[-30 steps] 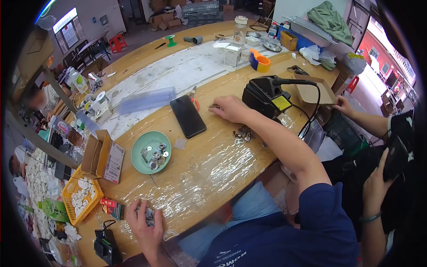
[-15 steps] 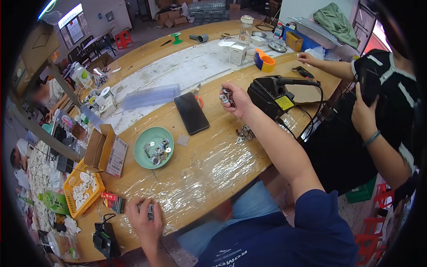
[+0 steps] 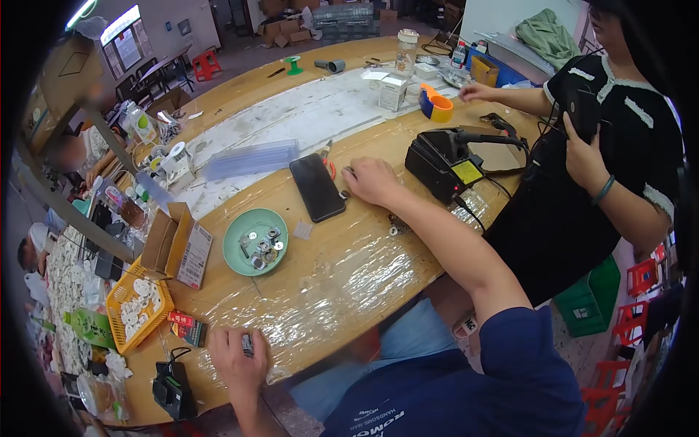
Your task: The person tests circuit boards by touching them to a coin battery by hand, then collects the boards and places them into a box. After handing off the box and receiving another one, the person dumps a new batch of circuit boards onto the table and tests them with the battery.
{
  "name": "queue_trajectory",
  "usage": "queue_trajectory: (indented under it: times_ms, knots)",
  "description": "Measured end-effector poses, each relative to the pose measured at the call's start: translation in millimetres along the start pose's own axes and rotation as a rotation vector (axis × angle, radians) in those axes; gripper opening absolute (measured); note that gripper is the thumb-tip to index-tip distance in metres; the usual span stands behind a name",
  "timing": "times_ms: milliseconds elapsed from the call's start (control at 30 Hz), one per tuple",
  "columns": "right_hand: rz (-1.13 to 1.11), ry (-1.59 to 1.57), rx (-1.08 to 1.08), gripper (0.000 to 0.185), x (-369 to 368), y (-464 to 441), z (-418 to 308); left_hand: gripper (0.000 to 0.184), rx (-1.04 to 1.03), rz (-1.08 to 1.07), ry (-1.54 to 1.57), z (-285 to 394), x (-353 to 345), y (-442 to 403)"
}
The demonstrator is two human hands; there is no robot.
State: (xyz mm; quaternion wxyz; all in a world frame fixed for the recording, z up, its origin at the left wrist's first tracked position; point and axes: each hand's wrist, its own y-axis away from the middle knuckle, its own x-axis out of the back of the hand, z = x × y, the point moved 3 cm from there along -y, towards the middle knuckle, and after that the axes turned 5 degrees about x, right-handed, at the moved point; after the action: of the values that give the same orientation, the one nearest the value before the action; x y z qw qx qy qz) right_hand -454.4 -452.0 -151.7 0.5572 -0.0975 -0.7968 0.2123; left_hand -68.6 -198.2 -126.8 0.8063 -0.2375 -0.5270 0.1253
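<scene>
At the near edge of the desk (image 3: 313, 306), the left hand (image 3: 234, 357) keeps a loosely curled grip around small metal parts (image 3: 247, 345). Farther in from that edge, the right hand (image 3: 373, 180) lies between phone (image 3: 317, 187) and soldering station (image 3: 435, 166), fingers bent; whether its grip holds anything, I cannot tell. The green bowl (image 3: 255, 218) stands left of the phone.

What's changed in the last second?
The right hand lifted, then lowered beside the phone, where a small part now shows. The co-worker's hand left the cardboard tray, moving toward the orange item. The left hand, around metal parts, and green bowl stayed.
</scene>
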Motion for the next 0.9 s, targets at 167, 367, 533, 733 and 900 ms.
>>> queue_trajectory:
  times_ms: [167,367,533,733,900]
  knots:
    - [-0.017,-0.005,0.120,0.031,0,-7,-2,0.016,0.017,0.016,0.040,-3,0,3]
    - [-0.289,-0.148,0.213,0.037,17,-14,5,0.018,0.032,0.025,0.081,-6,0,4]
    - [-0.178,-0.156,0.487,0.044,25,8,5,0.014,0.032,0.015,0.085,-2,2,2]
    - [-0.262,-0.032,0.308,0.044,20,3,14,0.014,0.013,0.000,0.088,-1,3,-1]
    - [-0.056,-0.053,0.295,0.039,45,9,-8,0.015,0.056,0.029,0.109,-5,3,1]
